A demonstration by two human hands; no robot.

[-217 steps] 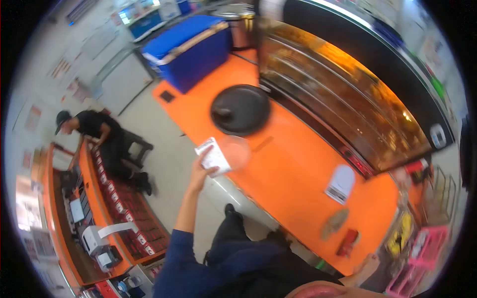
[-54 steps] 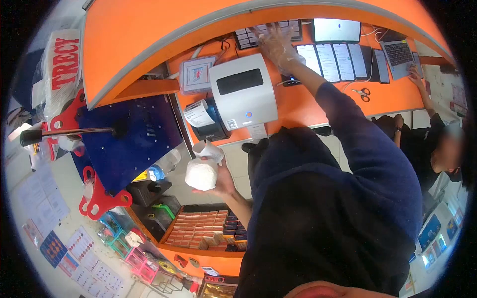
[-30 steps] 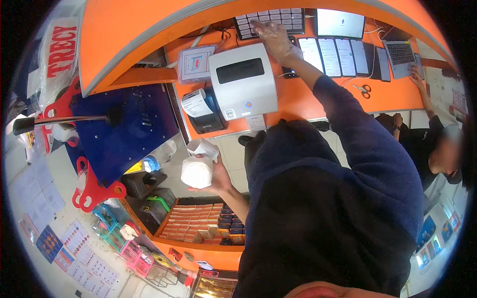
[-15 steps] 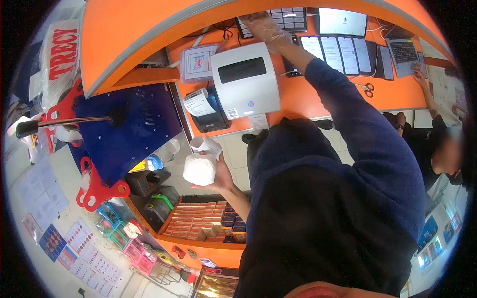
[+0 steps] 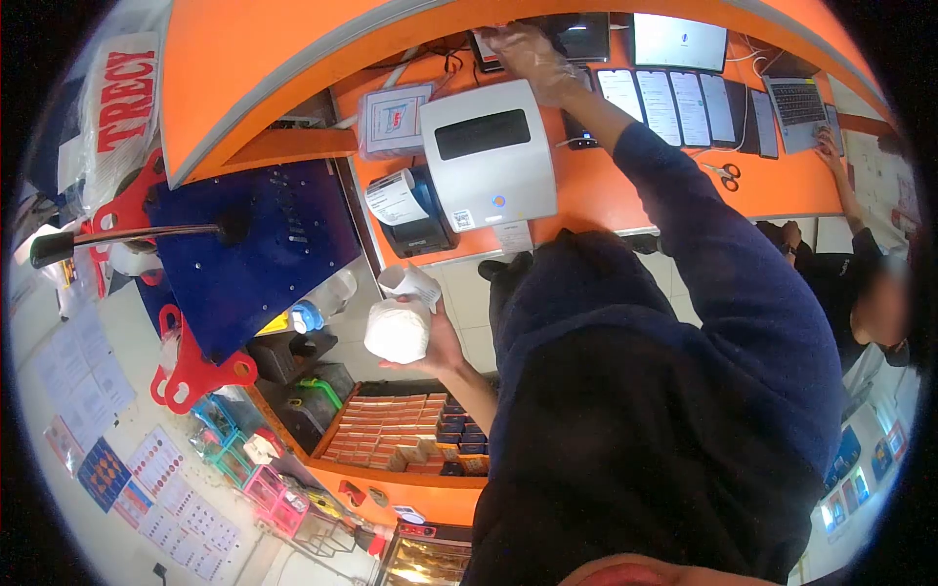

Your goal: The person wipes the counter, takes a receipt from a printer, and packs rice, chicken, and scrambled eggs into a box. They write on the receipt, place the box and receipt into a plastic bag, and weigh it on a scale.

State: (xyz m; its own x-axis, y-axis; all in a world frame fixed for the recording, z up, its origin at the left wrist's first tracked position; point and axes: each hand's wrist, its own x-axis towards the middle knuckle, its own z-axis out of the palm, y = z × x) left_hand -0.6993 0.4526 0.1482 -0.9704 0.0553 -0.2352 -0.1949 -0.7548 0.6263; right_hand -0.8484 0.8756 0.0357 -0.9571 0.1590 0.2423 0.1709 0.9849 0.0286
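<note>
My left hand [image 5: 446,344] is wrapped round a white rounded bundle [image 5: 397,330], too overexposed to tell its kind. A curled strip of printed white paper [image 5: 410,283] sticks up beside it in the same hand. My right hand [image 5: 532,61], in a clear plastic glove, reaches over the counter to a tablet [image 5: 583,37] with a dark screen. Its fingers point out over the tablet's left part, partly blurred, with nothing visible in them. Below that arm stands a white printer-like machine [image 5: 528,181], and left of it a black receipt printer [image 5: 418,232] with a printed slip [image 5: 399,198] curling out.
Several phones [image 5: 660,107] lie on the orange counter [image 5: 611,190], with scissors [image 5: 725,176] and a laptop [image 5: 796,103]. An orange shelf edge [image 5: 410,44] arches overhead. Stacked boxes [image 5: 381,430] fill a lower shelf. Another person's hand [image 5: 829,146] is by the laptop.
The tablet's screen has gone from a grid of tiles to dark. My right hand stays at the tablet, and my left hand keeps the white bundle and paper. The view has shifted slightly.
</note>
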